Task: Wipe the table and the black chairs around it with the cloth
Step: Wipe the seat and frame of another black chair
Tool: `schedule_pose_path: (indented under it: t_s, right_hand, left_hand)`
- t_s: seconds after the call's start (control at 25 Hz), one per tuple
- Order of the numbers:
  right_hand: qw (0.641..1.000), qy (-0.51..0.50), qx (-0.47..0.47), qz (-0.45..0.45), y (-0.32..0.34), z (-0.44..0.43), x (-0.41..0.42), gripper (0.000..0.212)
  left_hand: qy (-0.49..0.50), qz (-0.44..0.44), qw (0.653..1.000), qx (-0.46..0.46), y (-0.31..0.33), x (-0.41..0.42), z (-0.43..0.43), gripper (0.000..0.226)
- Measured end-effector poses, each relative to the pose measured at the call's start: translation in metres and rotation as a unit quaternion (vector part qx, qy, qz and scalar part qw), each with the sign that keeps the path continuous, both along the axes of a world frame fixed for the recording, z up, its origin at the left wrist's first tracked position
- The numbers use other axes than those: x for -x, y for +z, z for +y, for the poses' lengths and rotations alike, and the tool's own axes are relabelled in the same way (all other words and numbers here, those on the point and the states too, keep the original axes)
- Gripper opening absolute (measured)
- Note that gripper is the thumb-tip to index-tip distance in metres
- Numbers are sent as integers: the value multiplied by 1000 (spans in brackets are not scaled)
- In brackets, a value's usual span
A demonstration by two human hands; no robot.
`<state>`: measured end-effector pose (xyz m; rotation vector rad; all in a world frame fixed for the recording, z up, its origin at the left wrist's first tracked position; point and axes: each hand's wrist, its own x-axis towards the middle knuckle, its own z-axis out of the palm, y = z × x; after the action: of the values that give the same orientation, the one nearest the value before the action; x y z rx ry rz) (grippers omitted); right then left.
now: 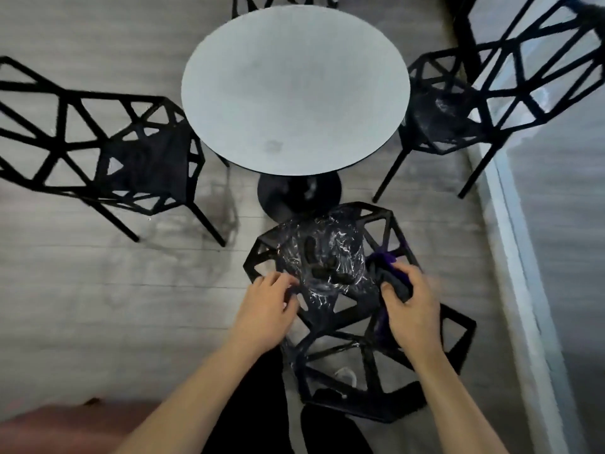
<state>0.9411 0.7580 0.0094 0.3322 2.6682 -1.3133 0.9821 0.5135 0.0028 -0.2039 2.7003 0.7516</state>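
A round pale grey table [294, 83] on a black pedestal stands in the middle. Directly below me is a black lattice chair [330, 257], its glossy seat streaked with white marks. My right hand [412, 309] grips a dark purple cloth [393, 276] against the right side of this chair's frame. My left hand [265, 303] holds the left edge of the seat frame, fingers curled over a bar. Another black chair [131, 158] stands to the left of the table and a third black chair [465, 106] to its right.
A further black chair [248, 4] shows only partly beyond the table's far edge. Grey wood-look floor [98, 290] lies all around. A glass wall with a pale sill [523, 290] runs down the right side. A reddish surface [65, 427] fills the lower left corner.
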Motion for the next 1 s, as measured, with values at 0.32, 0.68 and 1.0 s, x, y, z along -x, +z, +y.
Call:
schedule_pose_path:
  t_s: [0.32, 0.68, 1.0]
  right_hand:
    - [987, 127, -16, -97, -77, -35, -18, 37]
    - [948, 277, -77, -136, -214, -72, 31, 34]
    - [919, 383, -79, 40, -346, -163, 152, 39]
  left_hand:
    - [92, -89, 992, -24, -73, -61, -12, 41]
    - [209, -87, 974, -26, -214, -31, -10, 41]
    - [429, -1, 902, -55, -321, 7, -16, 64]
